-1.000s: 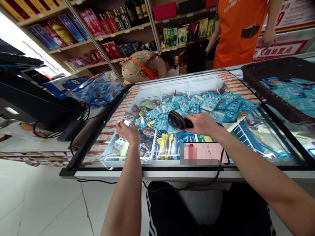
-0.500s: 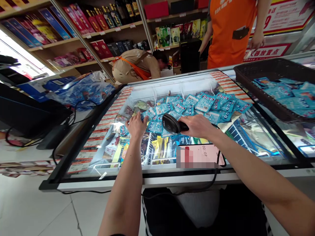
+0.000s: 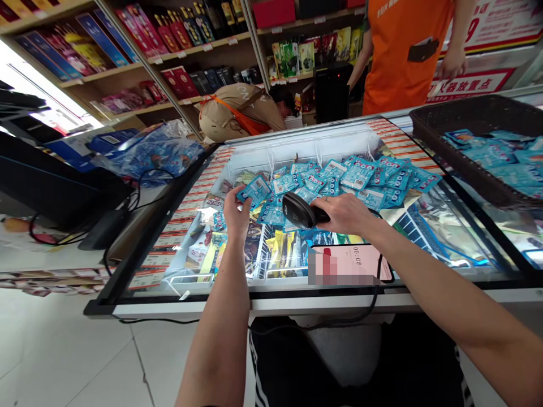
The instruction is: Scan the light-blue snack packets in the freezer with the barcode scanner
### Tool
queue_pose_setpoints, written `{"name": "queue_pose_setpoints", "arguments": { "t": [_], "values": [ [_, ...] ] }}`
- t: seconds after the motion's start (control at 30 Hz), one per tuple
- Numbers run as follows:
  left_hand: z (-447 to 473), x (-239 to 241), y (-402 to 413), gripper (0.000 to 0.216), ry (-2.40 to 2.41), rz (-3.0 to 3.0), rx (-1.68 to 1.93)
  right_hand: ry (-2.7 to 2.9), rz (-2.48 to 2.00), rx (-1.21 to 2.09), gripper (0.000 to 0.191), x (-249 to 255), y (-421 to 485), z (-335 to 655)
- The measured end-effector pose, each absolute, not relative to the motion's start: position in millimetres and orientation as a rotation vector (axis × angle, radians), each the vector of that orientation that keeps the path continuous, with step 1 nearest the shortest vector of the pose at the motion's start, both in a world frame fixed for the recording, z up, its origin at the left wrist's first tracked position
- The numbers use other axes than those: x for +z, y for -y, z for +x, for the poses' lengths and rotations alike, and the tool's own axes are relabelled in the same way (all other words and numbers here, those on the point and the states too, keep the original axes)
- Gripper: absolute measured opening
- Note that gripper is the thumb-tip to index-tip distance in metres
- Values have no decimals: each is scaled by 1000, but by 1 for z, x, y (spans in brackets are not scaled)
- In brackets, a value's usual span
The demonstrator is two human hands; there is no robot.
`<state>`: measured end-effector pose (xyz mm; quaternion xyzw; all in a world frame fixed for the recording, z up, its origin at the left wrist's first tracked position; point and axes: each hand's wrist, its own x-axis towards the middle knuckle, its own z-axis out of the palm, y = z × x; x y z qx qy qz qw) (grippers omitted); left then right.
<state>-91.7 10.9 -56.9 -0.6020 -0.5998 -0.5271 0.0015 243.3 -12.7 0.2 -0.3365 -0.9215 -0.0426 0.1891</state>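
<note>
Between the thumb and fingers of my left hand [image 3: 237, 212] is a small blue packet [image 3: 257, 191], lifted and tilted at the left end of the pile. My right hand [image 3: 345, 215] is wrapped round the handle of a black barcode scanner [image 3: 298, 211], whose head points left toward the held packet. Many more blue packets [image 3: 358, 173] lie heaped on the glass top of the freezer [image 3: 292, 151], behind and beside the scanner. A phone [image 3: 350, 263] with a lit screen lies on the glass just below my right hand, and the scanner's cable crosses it.
A dark basket [image 3: 428, 127] with more blue packets stands at the right. Clear plastic bags [image 3: 156, 152] of blue packets and a black monitor [image 3: 51, 192] are at the left. Across the freezer, one person [image 3: 237, 113] bends down and another in an orange apron [image 3: 405, 56] stands.
My left hand, earlier reaching flat over the packets, now has one blue packet picked up and tilted. The scanner stays in my right hand, nearly still. The view has shifted slightly.
</note>
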Motion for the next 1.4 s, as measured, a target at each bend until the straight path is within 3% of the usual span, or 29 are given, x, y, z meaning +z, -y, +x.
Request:
{"name": "queue_pose_setpoints", "arguments": {
  "t": [0.57,1.4],
  "values": [
    [-62,-50,-1,45,1853,-2022,-1961,2579,-953,-161,37,0,13,242],
    [-54,-53,-2,38,1767,-2176,-1956,2590,-1000,-182,34,0,14,242]
  ]
}}
